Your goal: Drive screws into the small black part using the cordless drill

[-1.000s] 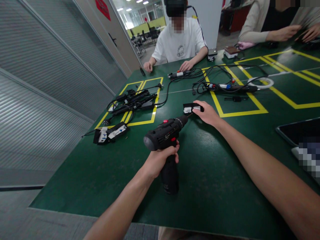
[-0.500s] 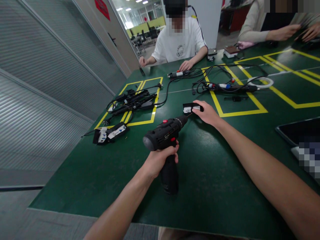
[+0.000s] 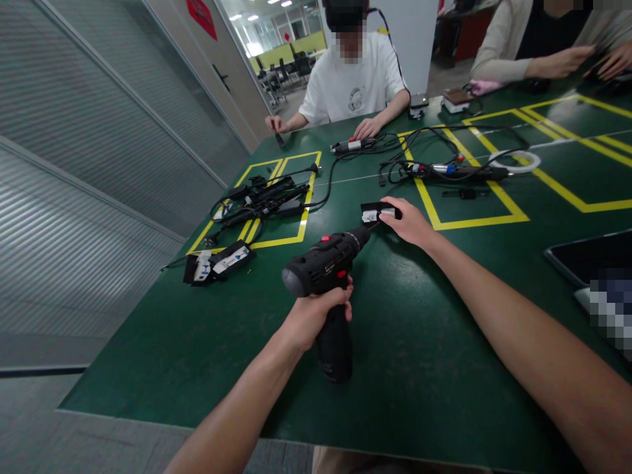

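My left hand [image 3: 316, 316] is wrapped round the grip of a black cordless drill [image 3: 326, 263] with red buttons. The drill's bit points at a small black part with a white label [image 3: 376, 212] lying on the green table [image 3: 197, 342]. My right hand [image 3: 409, 224] holds that part down, fingers pinched on its right end. The bit tip sits at the part's near edge.
Opened black adapters [image 3: 217, 262] lie at the left, and a pile of cables and plugs [image 3: 264, 197] fills a yellow-taped square. More tools with cords [image 3: 454, 172] lie beyond. A person in a white shirt [image 3: 353, 85] sits opposite; another person's hands [image 3: 567, 62] are at the far right. A dark tablet [image 3: 587, 257] lies right.
My hands and the drill have hardly moved. The person opposite has drawn one hand back along the table's far edge and lifted a small dark object.
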